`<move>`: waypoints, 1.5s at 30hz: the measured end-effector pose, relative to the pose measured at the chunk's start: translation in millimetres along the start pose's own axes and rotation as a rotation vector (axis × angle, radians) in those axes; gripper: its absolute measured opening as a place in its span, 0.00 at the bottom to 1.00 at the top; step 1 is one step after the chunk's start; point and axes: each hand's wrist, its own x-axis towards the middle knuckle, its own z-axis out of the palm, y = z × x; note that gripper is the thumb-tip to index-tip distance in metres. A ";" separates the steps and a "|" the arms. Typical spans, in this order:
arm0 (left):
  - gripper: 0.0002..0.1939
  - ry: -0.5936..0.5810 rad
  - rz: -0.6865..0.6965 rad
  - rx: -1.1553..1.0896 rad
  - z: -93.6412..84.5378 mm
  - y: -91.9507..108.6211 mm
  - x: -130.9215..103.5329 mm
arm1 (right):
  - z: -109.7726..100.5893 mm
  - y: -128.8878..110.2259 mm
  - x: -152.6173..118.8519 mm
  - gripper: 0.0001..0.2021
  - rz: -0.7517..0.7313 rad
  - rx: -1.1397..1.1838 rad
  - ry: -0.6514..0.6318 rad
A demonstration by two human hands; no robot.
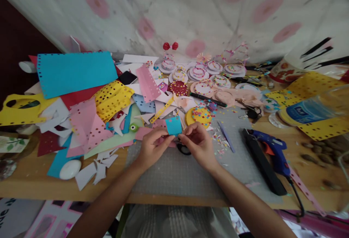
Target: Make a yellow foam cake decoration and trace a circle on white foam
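Note:
Both hands meet over the grey cutting mat (169, 179). My left hand (152, 146) pinches a small piece of blue paper (173, 126) at its lower left, thumb against fingers. At the paper's lower right corner, my right hand (200, 146) closes thumb and fingertips on it. Faint darker spots show on the upper part of the paper. A black scissors handle (184, 150) lies on the mat just beneath the hands. Pink paper (143, 133) sits behind the left fingers. Beyond the right hand is a yellow disc (190, 116) with star sprinkles.
Coloured paper scraps, including a large blue sheet (77, 74), pile up at left. Small decorated hats (197, 72) line the back. To the right are a purple stick (226, 137), a black bar (263, 163), a blue glue gun (278, 154) and a plastic bottle (308, 110).

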 end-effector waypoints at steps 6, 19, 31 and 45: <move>0.03 0.005 -0.104 -0.074 2.6 0.9 -1.3 | -0.2 1.9 -0.3 0.14 -0.020 -0.023 -0.009; 0.05 0.017 -0.190 -0.220 -4.1 -1.0 2.5 | -9.7 1.8 3.7 0.03 -0.307 -0.413 -0.097; 0.06 -0.065 0.117 -0.114 -16.5 9.5 2.7 | -14.7 -6.8 -0.5 0.15 -0.678 -0.592 -0.160; 0.07 -0.023 0.283 0.105 -16.9 5.3 2.1 | -9.1 -5.1 3.6 0.06 -0.135 -0.200 -0.182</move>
